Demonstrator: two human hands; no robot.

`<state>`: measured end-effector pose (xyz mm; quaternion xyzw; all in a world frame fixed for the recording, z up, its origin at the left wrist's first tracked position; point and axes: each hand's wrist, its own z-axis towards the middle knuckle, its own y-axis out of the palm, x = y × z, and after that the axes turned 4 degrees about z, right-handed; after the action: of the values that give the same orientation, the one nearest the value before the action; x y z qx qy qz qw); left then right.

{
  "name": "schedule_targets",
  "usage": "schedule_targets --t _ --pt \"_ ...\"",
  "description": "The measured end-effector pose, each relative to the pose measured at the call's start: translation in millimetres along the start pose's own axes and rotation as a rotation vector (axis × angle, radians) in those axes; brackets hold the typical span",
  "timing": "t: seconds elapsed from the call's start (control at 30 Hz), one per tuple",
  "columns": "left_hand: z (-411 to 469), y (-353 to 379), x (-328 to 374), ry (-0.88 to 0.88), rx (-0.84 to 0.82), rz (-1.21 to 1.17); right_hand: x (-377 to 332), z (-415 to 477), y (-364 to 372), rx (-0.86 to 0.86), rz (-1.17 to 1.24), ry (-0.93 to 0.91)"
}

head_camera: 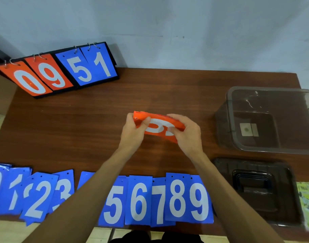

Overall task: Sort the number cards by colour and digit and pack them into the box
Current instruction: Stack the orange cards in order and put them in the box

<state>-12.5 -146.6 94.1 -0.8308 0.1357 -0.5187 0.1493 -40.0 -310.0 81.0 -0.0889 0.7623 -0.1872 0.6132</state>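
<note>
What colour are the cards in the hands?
Orange, with white digits: the cards show best in the head view.

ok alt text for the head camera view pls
Both hands, left hand and right hand, hold a stack of orange number cards above a brown table. Blue cards lie in a row, 0 to 9, along the near edge; an open clear box and its lid sit right, a flip scoreboard far left.

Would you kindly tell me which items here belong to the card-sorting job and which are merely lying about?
Job items:
- orange number card stack, held by left hand and right hand
- blue number cards in a row
- clear plastic box
- dark box lid

Lying about:
- flip scoreboard reading 0951
- green printed leaflet
</note>
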Motion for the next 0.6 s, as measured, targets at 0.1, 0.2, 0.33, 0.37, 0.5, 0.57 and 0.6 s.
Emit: schedule_targets --t 0.1,0.2,0.33,0.37,0.5,0.57,0.6 --pt "2 21 -10 0.065 -0.037 0.059 5 8 6 0.23 0.101 0.1" --pt "13 38 -23 0.03 -0.043 0.022 14 12 16 0.307 0.232 0.202" --pt "21 43 -56 0.15 -0.029 0.246 38 5 30 0.355 0.397 0.36" --pt "22 43 -61 0.162 -0.036 0.258 42 3 33 0.37 0.416 0.397" --pt "26 49 -52 0.095 -0.002 0.082 41 5 37 0.466 0.49 0.389" --pt "28 55 -40 0.059 0.004 -0.017 34 12 36 0.504 0.512 0.341" --pt "29 58 -35 0.035 -0.008 -0.065 32 15 34 0.517 0.504 0.315"
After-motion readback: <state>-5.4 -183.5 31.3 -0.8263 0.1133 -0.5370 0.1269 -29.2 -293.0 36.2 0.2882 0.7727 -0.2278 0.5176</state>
